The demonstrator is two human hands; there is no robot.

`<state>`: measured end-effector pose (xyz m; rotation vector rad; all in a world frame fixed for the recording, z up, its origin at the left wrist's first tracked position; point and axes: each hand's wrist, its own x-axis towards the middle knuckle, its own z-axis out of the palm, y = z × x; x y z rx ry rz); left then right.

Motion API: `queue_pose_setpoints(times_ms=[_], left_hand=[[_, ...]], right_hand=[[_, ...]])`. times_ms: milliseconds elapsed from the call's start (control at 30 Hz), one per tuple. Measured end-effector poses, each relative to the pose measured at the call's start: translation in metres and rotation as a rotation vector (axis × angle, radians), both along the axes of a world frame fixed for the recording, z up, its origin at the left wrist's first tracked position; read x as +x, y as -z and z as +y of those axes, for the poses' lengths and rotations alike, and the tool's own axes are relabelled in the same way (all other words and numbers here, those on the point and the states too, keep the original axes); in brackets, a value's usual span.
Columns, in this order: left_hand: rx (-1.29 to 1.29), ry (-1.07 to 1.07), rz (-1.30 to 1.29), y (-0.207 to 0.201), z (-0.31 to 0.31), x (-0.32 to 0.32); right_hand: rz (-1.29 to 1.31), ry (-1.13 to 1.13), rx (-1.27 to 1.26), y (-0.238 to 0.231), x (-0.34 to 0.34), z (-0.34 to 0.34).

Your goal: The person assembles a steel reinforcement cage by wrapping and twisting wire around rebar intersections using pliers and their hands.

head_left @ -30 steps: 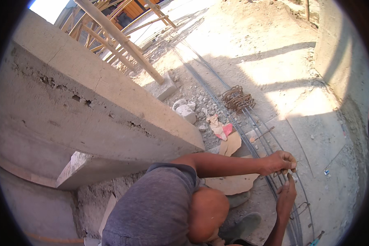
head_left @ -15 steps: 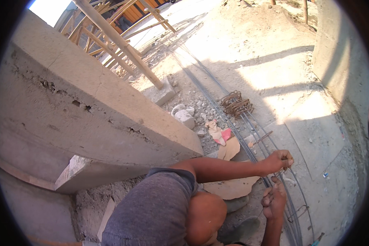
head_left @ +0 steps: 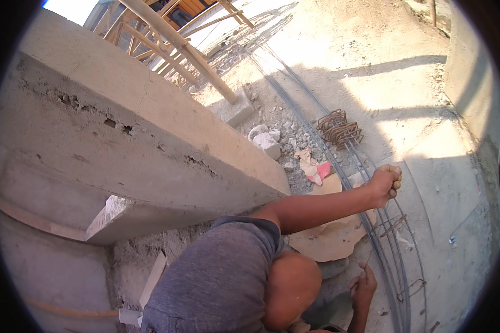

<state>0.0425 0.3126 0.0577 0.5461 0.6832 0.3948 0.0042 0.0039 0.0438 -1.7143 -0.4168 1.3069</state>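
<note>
Over the far part of a set of long steel bars (head_left: 384,252), my left hand (head_left: 386,185) is closed in a fist against the outer bar; what it grips is hidden. Just below that fist, a rusty steel tie (head_left: 393,226) crosses the bars. My right hand (head_left: 363,285) is lower down, left of the bars and apart from them. Its fingers are curled, with thumb and forefinger close together; anything between them is too fine to name. Another thin rusty tie (head_left: 410,289) spans the bars to the right of my right hand. Beyond my left hand, a bundle of rusty stirrups (head_left: 340,129) encircles the bars.
A thick concrete beam (head_left: 150,133) runs along my left. Torn brown cardboard (head_left: 330,241) lies beside my knee (head_left: 292,288). White rubble lumps (head_left: 267,142) and gravel are farther out. A leaning wooden pole (head_left: 183,50) stands beyond, and a concrete wall (head_left: 472,83) rises at right.
My two hands have moved apart. The left has gone farther out along the bars, and the right has drawn back down toward me, off the bars. The whole view has shifted slightly.
</note>
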Motion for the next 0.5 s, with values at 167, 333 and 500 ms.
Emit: queue_pose_setpoints(times_ms=[167,333,500], left_hand=[[0.033,0.127,0.06,-0.022,-0.024,0.0],[0.166,0.357,0.131,-0.01,-0.05,-0.009],[0.611,0.727,0.231,0.0,-0.05,-0.001]], right_hand=[[0.298,0.091,0.144,0.01,0.029,0.008],[0.425,0.321,0.364,-0.031,0.054,0.07],[0.229,0.283,0.259,-0.02,0.059,0.058]])
